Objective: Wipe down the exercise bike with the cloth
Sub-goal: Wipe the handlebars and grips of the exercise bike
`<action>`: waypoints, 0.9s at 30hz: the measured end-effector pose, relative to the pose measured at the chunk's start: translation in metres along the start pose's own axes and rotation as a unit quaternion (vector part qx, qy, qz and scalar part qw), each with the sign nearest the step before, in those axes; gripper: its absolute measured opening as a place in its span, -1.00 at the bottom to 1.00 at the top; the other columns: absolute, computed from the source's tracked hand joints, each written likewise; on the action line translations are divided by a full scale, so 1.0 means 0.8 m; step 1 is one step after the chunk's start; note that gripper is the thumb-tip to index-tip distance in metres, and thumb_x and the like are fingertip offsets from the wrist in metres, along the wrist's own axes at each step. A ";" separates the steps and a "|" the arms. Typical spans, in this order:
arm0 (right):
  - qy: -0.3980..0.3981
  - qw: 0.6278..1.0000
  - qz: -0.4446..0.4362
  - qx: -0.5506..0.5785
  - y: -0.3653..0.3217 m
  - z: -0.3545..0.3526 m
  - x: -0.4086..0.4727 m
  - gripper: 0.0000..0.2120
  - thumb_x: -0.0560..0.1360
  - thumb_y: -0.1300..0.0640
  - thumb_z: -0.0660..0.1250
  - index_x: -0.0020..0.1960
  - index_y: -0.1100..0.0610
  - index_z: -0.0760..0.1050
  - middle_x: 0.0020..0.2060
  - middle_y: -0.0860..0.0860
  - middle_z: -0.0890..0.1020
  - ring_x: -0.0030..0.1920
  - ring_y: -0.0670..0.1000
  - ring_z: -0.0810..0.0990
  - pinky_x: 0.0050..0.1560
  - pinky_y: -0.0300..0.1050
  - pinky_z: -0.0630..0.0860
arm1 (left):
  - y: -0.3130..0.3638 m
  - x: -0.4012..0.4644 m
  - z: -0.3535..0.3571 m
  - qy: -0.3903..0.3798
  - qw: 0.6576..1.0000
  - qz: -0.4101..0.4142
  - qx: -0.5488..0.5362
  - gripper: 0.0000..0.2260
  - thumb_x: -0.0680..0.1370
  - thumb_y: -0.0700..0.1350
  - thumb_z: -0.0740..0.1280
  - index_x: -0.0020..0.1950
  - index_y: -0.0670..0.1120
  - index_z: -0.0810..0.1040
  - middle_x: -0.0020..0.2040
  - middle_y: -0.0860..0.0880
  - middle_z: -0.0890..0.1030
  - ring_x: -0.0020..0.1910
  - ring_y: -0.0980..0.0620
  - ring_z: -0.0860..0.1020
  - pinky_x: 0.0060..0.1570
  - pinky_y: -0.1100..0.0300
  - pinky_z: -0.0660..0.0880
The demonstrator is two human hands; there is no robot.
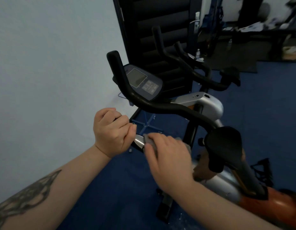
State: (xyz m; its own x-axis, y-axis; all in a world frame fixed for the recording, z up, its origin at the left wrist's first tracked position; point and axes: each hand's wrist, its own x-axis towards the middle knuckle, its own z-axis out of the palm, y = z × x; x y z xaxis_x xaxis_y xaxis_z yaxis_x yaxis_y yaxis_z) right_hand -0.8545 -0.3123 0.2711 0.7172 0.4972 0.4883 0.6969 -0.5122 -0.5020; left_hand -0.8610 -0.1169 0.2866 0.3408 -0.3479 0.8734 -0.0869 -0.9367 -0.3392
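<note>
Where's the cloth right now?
Head view, lower centre: the grey cloth is under the right hand, wrapped on the handlebar's silver grip sensor, beside the left hand.

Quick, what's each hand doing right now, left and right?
Left hand: fingers curled, gripping the near handlebar end.
Right hand: holds the grey cloth against the same handlebar's silver section.
</note>
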 end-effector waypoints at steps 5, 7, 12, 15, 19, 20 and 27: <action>-0.006 0.992 -0.122 -0.015 0.050 -0.012 -0.012 -0.66 0.58 0.00 0.13 0.20 0.12 0.56 -0.10 -0.06 0.62 -0.10 -0.02 0.56 -0.02 -0.07 0.44 | -0.001 -0.004 0.003 0.007 1.000 0.005 -0.012 -0.62 0.54 -0.15 0.23 -0.50 -0.13 0.48 -0.47 0.01 0.52 -0.32 -0.02 0.41 -0.03 0.06 0.40; 0.042 0.997 -0.066 0.023 0.063 -0.010 -0.020 -0.68 0.58 0.05 0.13 0.17 0.16 0.57 -0.01 -0.02 0.59 0.03 -0.02 0.53 0.14 -0.04 0.42 | -0.003 -0.004 0.005 0.014 1.000 0.005 -0.015 -0.62 0.53 -0.16 0.23 -0.51 -0.13 0.47 -0.48 0.00 0.52 -0.33 -0.02 0.41 -0.05 0.05 0.41; 0.102 0.977 0.134 0.131 0.028 0.015 -0.041 -0.63 0.62 -0.03 0.02 0.33 0.05 0.40 0.28 -0.12 0.37 0.38 -0.17 0.25 0.40 -0.28 0.15 | -0.004 -0.005 0.006 0.011 1.000 0.006 -0.011 -0.63 0.51 -0.17 0.25 -0.52 -0.13 0.47 -0.49 0.01 0.51 -0.36 -0.03 0.41 -0.07 0.04 0.43; 0.089 0.965 0.178 0.172 0.040 0.006 -0.017 -0.68 0.64 -0.03 0.07 0.34 0.02 0.38 0.32 -0.12 0.32 0.35 -0.25 0.25 0.34 -0.41 0.18 | -0.002 -0.004 0.005 0.006 1.000 -0.003 -0.005 -0.60 0.53 -0.16 0.22 -0.52 -0.13 0.49 -0.49 0.01 0.51 -0.39 -0.06 0.44 -0.07 0.03 0.45; 0.089 0.954 0.203 0.202 0.046 0.000 0.001 -0.75 0.62 0.11 0.20 0.29 0.05 0.42 0.30 -0.16 0.27 0.26 -0.49 0.14 0.17 -0.65 0.08 | 0.002 -0.003 0.003 -0.005 1.000 -0.014 0.004 -0.58 0.55 -0.15 0.19 -0.52 -0.12 0.50 -0.49 0.00 0.50 -0.39 -0.07 0.44 -0.06 0.01 0.45; 0.083 0.955 0.194 0.209 0.044 0.000 -0.006 -0.75 0.63 0.09 0.18 0.29 0.04 0.42 0.31 -0.18 0.27 0.32 -0.45 0.12 0.24 -0.60 0.08 | 0.004 -0.004 0.002 -0.006 1.000 -0.019 0.009 -0.58 0.56 -0.15 0.18 -0.52 -0.12 0.51 -0.49 0.01 0.50 -0.37 -0.05 0.43 -0.04 0.02 0.44; 0.014 0.961 0.152 0.231 0.064 -0.009 -0.004 -0.75 0.61 0.07 0.19 0.27 0.02 0.47 0.36 -0.18 0.28 0.46 -0.28 0.04 0.32 -0.56 -0.05 | 0.008 -0.006 0.001 -0.013 0.999 -0.044 0.027 -0.59 0.55 -0.15 0.20 -0.50 -0.13 0.51 -0.46 0.00 0.53 -0.28 -0.03 0.43 0.08 0.03 0.38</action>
State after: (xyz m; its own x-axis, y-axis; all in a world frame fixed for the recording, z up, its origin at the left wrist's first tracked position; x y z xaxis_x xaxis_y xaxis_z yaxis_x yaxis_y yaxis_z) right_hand -0.8214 -0.3448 0.2491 0.8918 0.3512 0.2853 0.3861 -0.2619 -0.8845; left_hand -0.8625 -0.1214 0.2802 0.3687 -0.2617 0.8919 -0.0053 -0.9601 -0.2795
